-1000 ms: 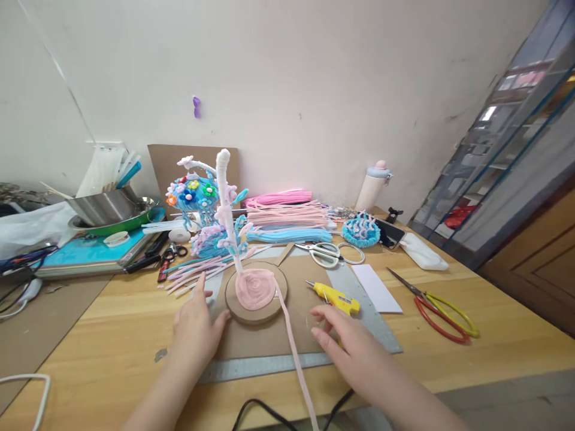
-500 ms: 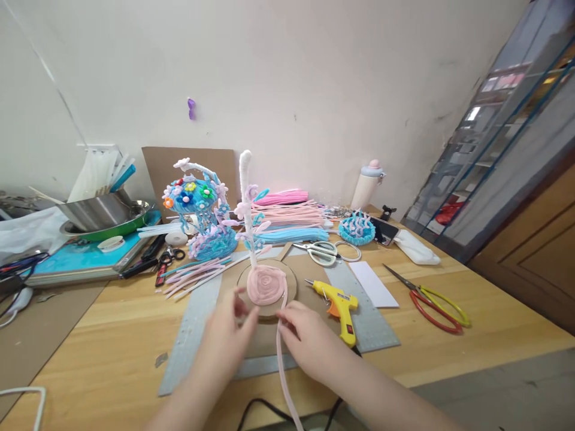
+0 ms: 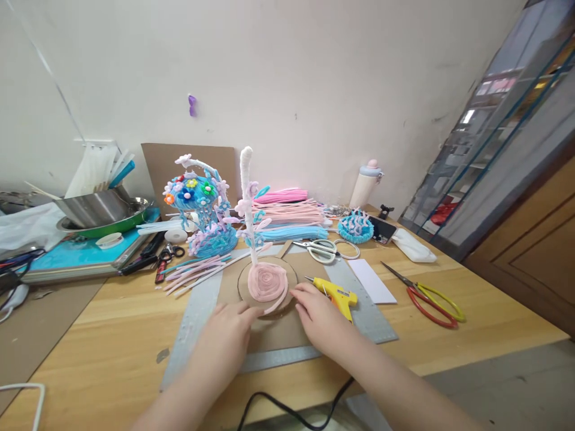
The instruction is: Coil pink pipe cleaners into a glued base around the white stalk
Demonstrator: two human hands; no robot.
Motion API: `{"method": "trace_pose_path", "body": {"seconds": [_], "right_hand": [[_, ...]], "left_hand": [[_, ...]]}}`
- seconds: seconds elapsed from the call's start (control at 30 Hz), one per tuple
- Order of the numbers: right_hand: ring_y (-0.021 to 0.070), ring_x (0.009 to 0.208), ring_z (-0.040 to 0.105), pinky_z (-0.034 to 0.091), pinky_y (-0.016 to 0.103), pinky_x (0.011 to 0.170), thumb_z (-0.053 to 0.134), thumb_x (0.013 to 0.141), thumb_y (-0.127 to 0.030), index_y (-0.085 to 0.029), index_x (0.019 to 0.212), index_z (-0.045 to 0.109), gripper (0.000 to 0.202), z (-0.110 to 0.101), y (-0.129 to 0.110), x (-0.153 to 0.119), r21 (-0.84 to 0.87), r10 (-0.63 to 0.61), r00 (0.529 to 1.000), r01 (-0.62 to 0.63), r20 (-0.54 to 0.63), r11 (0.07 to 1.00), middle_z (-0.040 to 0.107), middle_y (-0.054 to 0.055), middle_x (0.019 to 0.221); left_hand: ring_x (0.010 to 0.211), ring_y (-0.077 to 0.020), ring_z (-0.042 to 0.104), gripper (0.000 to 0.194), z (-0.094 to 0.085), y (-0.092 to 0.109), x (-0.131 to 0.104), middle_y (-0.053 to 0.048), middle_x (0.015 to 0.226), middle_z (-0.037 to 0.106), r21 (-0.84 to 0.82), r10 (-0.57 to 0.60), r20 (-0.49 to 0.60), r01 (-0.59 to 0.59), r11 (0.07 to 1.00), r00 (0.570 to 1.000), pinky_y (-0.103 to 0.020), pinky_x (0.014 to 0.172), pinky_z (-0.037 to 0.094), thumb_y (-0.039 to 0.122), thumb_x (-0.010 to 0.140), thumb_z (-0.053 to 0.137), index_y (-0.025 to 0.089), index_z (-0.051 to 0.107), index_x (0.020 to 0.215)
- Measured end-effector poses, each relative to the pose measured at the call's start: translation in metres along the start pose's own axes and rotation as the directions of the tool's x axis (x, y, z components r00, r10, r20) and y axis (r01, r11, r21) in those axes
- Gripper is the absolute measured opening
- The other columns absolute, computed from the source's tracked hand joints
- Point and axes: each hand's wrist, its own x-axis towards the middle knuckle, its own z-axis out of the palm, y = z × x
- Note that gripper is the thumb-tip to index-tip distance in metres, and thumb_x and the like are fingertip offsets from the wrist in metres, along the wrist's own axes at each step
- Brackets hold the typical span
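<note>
A pink fuzzy pipe cleaner coil (image 3: 266,282) lies on a round cardboard piece (image 3: 247,302), at the foot of an upright white fuzzy stem (image 3: 245,179) with small flowers and leaves. The outer strand curves along the coil's lower right side. My left hand (image 3: 227,332) is at the lower left, its fingertips closed on the strand's loose end. To the right of the coil is my right hand (image 3: 321,311), fingers slightly apart at the edge of the round piece, with nothing visible in them. It partly hides a yellow glue gun (image 3: 336,294).
Scissors with red and yellow handles (image 3: 431,305) lie right of a white card (image 3: 372,281). Behind are pale-handled scissors (image 3: 323,250) and pink and blue pipe cleaner bundles (image 3: 290,214). A flowered blue ornament (image 3: 197,203) stands at left. A black cord (image 3: 291,410) runs along the front.
The strand's long tail, which hung toward me, now bends left around the coil. My left hand has reached its end; my right hand has let go and shifted right.
</note>
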Motion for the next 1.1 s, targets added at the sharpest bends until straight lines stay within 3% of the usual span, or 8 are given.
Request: {"method": "trace_pose_path", "body": {"seconds": [0.1, 0.23, 0.43, 0.6, 0.7, 0.83, 1.0, 1.1], "right_hand": [[0.0236, 0.119, 0.052, 0.040, 0.037, 0.103, 0.039, 0.087, -0.009, -0.011, 0.117, 0.063, 0.038, -0.001, 0.007, 0.006, -0.042, 0.014, 0.999, -0.013, 0.032, 0.999, 0.055, 0.016, 0.130], [0.0272, 0.127, 0.047, 0.037, 0.041, 0.107, 0.038, 0.087, -0.010, -0.008, 0.123, 0.060, 0.042, 0.001, 0.009, 0.009, -0.085, 0.039, 0.996, -0.032, 0.086, 0.996, 0.051, 0.017, 0.137], [0.0260, 0.129, 0.045, 0.036, 0.040, 0.109, 0.038, 0.084, -0.007, -0.009, 0.130, 0.056, 0.049, 0.006, -0.002, 0.000, -0.212, 0.074, 0.981, -0.035, 0.181, 0.977, 0.047, 0.014, 0.142], [0.0294, 0.126, 0.047, 0.041, 0.043, 0.106, 0.044, 0.081, -0.012, -0.008, 0.133, 0.053, 0.052, 0.019, -0.005, -0.013, -0.245, -0.035, 0.970, 0.096, 0.242, 0.965, 0.049, 0.015, 0.140], [0.0262, 0.118, 0.054, 0.047, 0.039, 0.100, 0.043, 0.083, -0.013, -0.011, 0.127, 0.058, 0.046, 0.021, -0.003, -0.014, -0.240, -0.119, 0.973, 0.165, 0.196, 0.957, 0.058, 0.013, 0.130], [0.0229, 0.109, 0.059, 0.051, 0.037, 0.092, 0.040, 0.086, -0.012, -0.016, 0.125, 0.058, 0.043, 0.014, -0.004, -0.004, -0.257, -0.135, 0.989, 0.145, 0.056, 0.955, 0.061, 0.011, 0.126], [0.0256, 0.123, 0.050, 0.031, 0.056, 0.105, 0.040, 0.090, -0.016, -0.023, 0.129, 0.054, 0.042, 0.014, -0.001, 0.007, -0.299, -0.158, 0.987, 0.163, 0.043, 0.940, 0.057, 0.005, 0.134], [0.0251, 0.127, 0.047, 0.021, 0.061, 0.107, 0.040, 0.090, -0.015, -0.026, 0.132, 0.051, 0.045, 0.017, 0.004, 0.008, -0.303, -0.167, 0.983, 0.182, 0.074, 0.935, 0.054, 0.003, 0.137]], "left_hand": [[0.088, -0.0236, 0.059, 0.049, -0.009, -0.008, 0.005, -0.004, 0.093, 0.067, 0.160, 0.098, 0.071, -0.108, 0.981, 0.993, -0.039, 0.081, 0.040, -0.002, 0.080, 0.040, 0.028, 0.065, 0.111], [0.087, -0.0234, 0.057, 0.045, -0.006, -0.021, 0.010, -0.004, 0.093, 0.064, 0.214, 0.171, 0.127, -0.196, 0.957, 0.977, -0.039, 0.080, 0.039, 0.001, 0.082, 0.043, 0.028, 0.063, 0.111], [0.085, -0.0195, 0.055, 0.035, -0.004, -0.049, 0.017, -0.001, 0.088, 0.063, 0.152, 0.198, 0.087, -0.209, 0.966, 0.976, -0.036, 0.081, 0.035, 0.003, 0.086, 0.040, 0.026, 0.066, 0.094], [0.087, -0.0188, 0.055, 0.033, -0.018, -0.070, 0.026, 0.000, 0.087, 0.064, 0.161, 0.204, 0.043, -0.209, 0.965, 0.978, -0.035, 0.083, 0.032, 0.002, 0.083, 0.044, 0.026, 0.065, 0.087], [0.089, -0.0198, 0.056, 0.035, -0.022, -0.078, 0.034, 0.001, 0.089, 0.064, 0.193, 0.218, 0.034, -0.220, 0.956, 0.975, -0.038, 0.087, 0.030, 0.001, 0.083, 0.043, 0.028, 0.065, 0.090], [0.092, -0.0201, 0.056, 0.037, -0.017, -0.081, 0.042, 0.001, 0.091, 0.064, 0.219, 0.236, 0.014, -0.233, 0.948, 0.972, -0.041, 0.094, 0.028, -0.001, 0.082, 0.041, 0.027, 0.064, 0.089], [0.099, -0.0212, 0.054, 0.037, -0.009, -0.081, 0.042, -0.001, 0.099, 0.065, 0.254, 0.270, -0.056, -0.248, 0.935, 0.961, -0.043, 0.099, 0.026, 0.001, 0.085, 0.039, 0.027, 0.065, 0.093], [0.101, -0.0214, 0.054, 0.033, -0.008, -0.081, 0.040, 0.000, 0.100, 0.066, 0.259, 0.283, -0.090, -0.252, 0.933, 0.955, -0.043, 0.100, 0.025, 0.004, 0.087, 0.041, 0.027, 0.064, 0.093]]}}
